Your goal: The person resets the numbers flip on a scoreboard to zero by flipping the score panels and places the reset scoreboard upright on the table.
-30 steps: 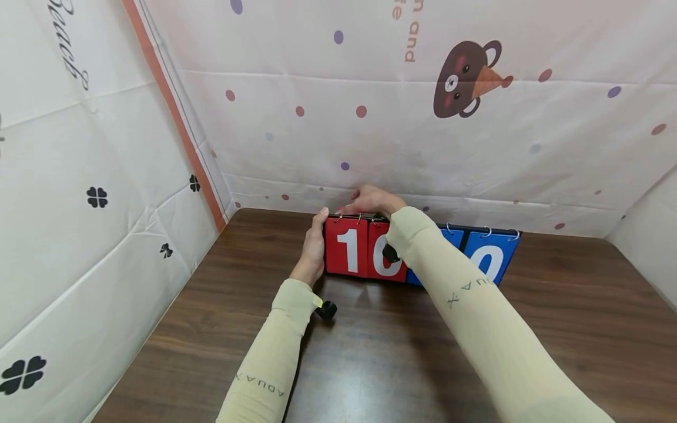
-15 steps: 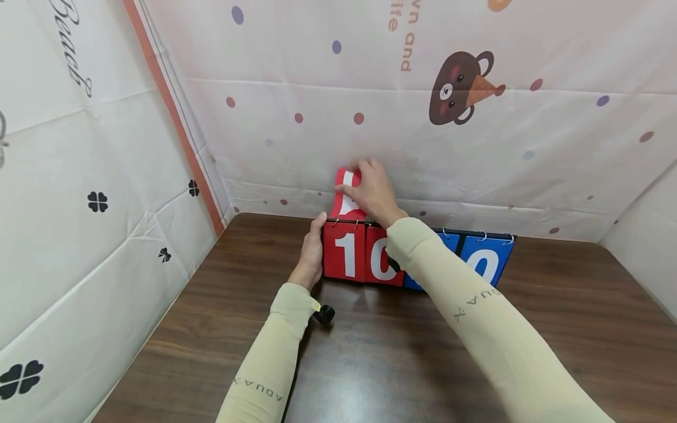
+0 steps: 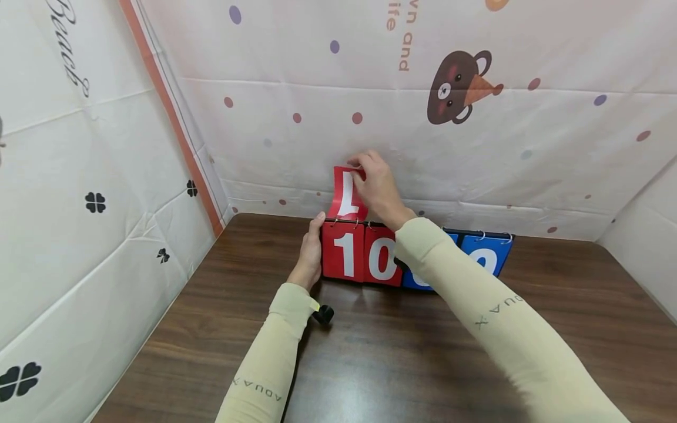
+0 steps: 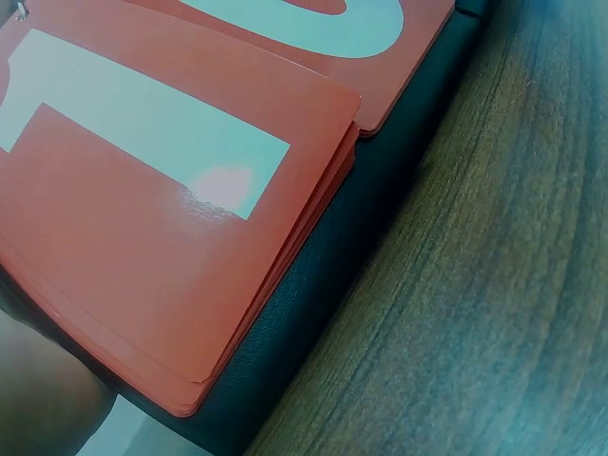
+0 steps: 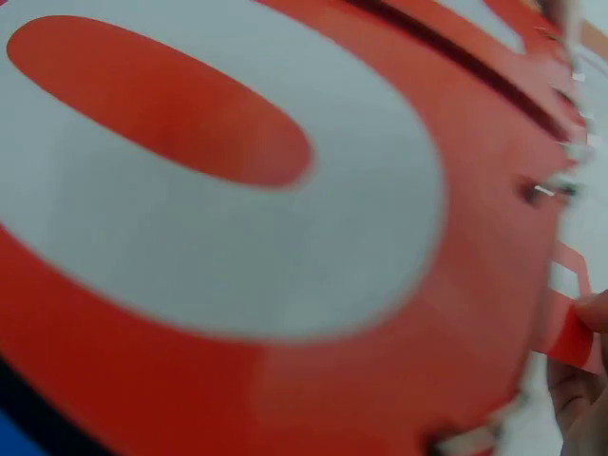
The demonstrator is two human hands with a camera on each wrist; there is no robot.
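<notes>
A flip scoreboard (image 3: 382,258) with red and blue number cards on rings stands tilted on the table. Its red side reads 1 and 0. My left hand (image 3: 309,254) holds its left edge; in the left wrist view, part of that hand (image 4: 47,389) lies beside the stack of red cards (image 4: 161,275). Above the top edge, my right hand (image 3: 379,187) pinches the right side of a raised red card (image 3: 338,197) with an upside-down 1. The right wrist view shows the right fingers (image 5: 594,313) on that card. My right forearm covers part of the blue side.
The brown wooden table (image 3: 233,329) reaches toward me and to both sides. Close behind the scoreboard hangs a white printed sheet (image 3: 275,147), and another white sheet (image 3: 132,223) runs along the left.
My right hand rises from behind the scoreboard's top edge and brings up the red card, then shifts slightly right, showing more of its 1. My left hand stays on the left edge.
</notes>
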